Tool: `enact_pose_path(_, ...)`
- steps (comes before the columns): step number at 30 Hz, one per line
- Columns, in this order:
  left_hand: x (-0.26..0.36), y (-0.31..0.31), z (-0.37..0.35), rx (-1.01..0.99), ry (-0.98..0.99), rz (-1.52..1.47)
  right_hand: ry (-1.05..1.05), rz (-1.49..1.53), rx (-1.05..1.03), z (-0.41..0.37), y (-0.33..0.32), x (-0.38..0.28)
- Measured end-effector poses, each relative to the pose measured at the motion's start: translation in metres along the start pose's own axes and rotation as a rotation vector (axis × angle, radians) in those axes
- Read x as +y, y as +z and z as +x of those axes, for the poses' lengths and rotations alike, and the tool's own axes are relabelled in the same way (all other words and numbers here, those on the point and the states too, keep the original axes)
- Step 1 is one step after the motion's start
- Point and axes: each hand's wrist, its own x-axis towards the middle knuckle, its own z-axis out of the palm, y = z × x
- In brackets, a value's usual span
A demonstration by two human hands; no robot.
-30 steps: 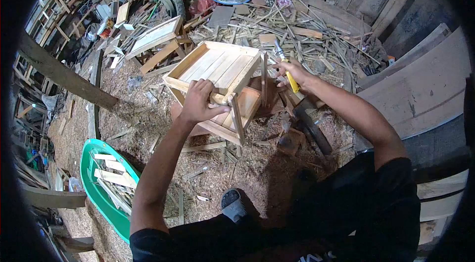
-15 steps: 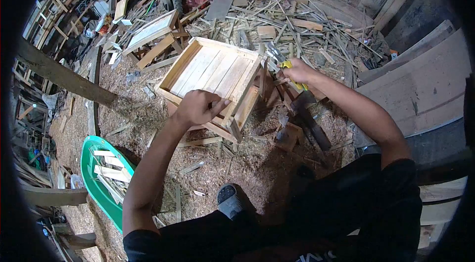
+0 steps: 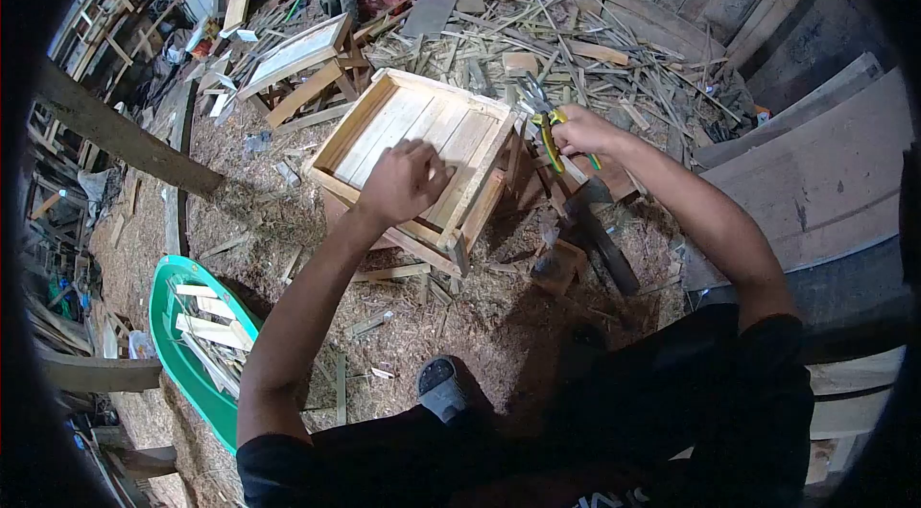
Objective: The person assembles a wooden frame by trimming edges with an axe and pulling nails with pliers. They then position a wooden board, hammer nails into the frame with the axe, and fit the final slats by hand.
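Lays left hand (image 3: 403, 184) on slatted crate (image 3: 384, 119), grip unclear; clamps pliers (image 3: 549, 139) in right hand (image 3: 576, 131); offcuts (image 3: 206, 330) in green tub (image 3: 165, 292), sawdust floor (image 3: 480, 316).

Left hand (image 3: 403, 184) lay over the crate (image 3: 413, 119); its grip on the near rim was hidden from me. Right hand (image 3: 578, 131) covered most of the pliers (image 3: 549, 141), whose head was too blurred to separate from the scrap. Dark lens ring blacked out every corner. Shoe (image 3: 441, 388) was half under my leg.
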Motion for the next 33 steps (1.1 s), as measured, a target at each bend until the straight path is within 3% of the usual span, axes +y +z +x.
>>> enact_pose_path(3, -0.004, 0.016, 0.010, 0.255, 0.021, 0.111, -0.089, -0.479, 0.111, 0.005, -0.002, -0.014)
enact_pose_path(4, -0.005, 0.017, 0.012, 0.098, -0.060, 0.134, -0.220, -0.529, 0.155, 0.011, 0.001, -0.015)
enact_pose_path(7, -0.011, 0.031, 0.016, 0.005, -0.111, 0.315, -0.326, -0.627, 0.296, 0.015, 0.011, -0.034)
enact_pose_path(8, -0.011, 0.031, 0.015, -0.046, -0.134, 0.304, -0.257, -0.737, 0.274, 0.015, 0.013, -0.048)
enact_pose_path(12, -0.008, 0.032, 0.008, -0.028, -0.118, 0.320, -0.376, -1.144, 0.389, 0.028, 0.022, -0.055)
enact_pose_path(19, -0.002, 0.034, 0.000, -0.011, -0.108, 0.343, -0.660, -1.386, 0.444, 0.042, 0.022, -0.049)
enact_pose_path(22, -0.003, 0.024, -0.003, -0.081, -0.072, 0.306, -0.688, -1.421, 0.486, 0.043, 0.022, -0.046)
enact_pose_path(26, 0.006, 0.005, -0.010, -0.232, -0.114, 0.235, -0.637, -1.319, 0.332, 0.040, 0.015, -0.049)
enact_pose_path(28, 0.005, 0.017, -0.020, -0.168, -0.080, 0.298, -0.626, -1.268, 0.226, 0.037, 0.012, -0.052)
enact_pose_path(33, 0.017, 0.037, -0.045, -0.090, -0.064, 0.359, -0.779, -1.274, 0.267, 0.018, 0.013, -0.048)
